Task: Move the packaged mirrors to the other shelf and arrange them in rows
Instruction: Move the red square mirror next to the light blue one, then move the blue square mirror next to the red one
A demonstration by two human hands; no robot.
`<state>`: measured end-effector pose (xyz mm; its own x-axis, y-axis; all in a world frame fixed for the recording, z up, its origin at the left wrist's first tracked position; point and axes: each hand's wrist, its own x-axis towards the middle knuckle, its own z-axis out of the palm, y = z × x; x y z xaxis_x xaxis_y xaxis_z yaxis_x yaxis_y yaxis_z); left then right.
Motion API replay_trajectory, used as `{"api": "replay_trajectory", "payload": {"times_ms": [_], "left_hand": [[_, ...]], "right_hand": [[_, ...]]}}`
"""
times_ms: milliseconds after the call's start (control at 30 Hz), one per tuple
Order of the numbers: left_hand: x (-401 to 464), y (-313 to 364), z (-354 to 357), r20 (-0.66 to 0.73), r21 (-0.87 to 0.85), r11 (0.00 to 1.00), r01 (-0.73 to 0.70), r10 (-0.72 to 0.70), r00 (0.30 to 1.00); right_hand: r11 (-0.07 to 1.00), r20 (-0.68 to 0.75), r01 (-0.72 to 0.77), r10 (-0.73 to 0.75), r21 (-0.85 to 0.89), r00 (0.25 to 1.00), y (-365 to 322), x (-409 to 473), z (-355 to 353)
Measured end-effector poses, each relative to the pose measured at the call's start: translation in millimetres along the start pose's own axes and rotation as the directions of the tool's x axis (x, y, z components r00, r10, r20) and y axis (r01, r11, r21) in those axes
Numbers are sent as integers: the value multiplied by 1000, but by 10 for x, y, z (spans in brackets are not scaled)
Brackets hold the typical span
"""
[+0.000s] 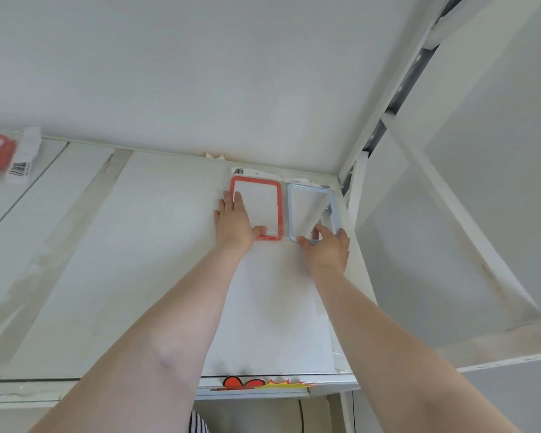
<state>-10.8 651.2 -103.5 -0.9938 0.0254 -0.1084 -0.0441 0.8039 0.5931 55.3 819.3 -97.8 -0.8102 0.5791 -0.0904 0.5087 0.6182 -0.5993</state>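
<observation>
Two packaged mirrors lie flat side by side at the back right corner of a white shelf (156, 245). The left one has an orange-red frame (278, 195), the right one a pale blue frame (306, 189). My left hand (233, 221) rests flat on the orange mirror's lower left corner, thumb on its near edge, fingers spread. My right hand (325, 248) holds the near edge of the blue mirror, with the thumb and fingers curled around the frame's lower right corner. A third packaged mirror with a red frame (0, 151) lies on the shelf far to the left.
The shelf's back wall (200, 73) rises right behind the mirrors. A white upright post (356, 195) and side panel close the corner on the right. A red and yellow sticker (263, 383) marks the shelf's front edge.
</observation>
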Motion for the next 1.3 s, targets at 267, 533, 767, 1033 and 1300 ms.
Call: {"api": "replay_trajectory", "payload": {"times_ms": [267, 533, 767, 1033, 1300], "left_hand": [[-51, 37, -125, -17, 51, 999, -17, 18, 1000], [-564, 214, -560, 37, 85, 987, -136, 133, 990], [-1395, 54, -1047, 115, 162, 974, -159, 141, 983], [-1882, -590, -1652, 94, 283, 954, -99, 75, 993], [-2446, -1612, -2274, 107, 298, 953, -63, 33, 994]], "right_hand": [[999, 0, -9, 9, -52, 1000, -56, -5, -74], [993, 114, 122, -122, 5, 986, -318, -398, -479], [917, 304, 381, -332, -119, 893, -532, -1161, -716], [789, 428, 577, -455, -212, 781, -893, -1910, -562], [727, 507, 657, -497, -200, 704, -1450, -2897, 58]]}}
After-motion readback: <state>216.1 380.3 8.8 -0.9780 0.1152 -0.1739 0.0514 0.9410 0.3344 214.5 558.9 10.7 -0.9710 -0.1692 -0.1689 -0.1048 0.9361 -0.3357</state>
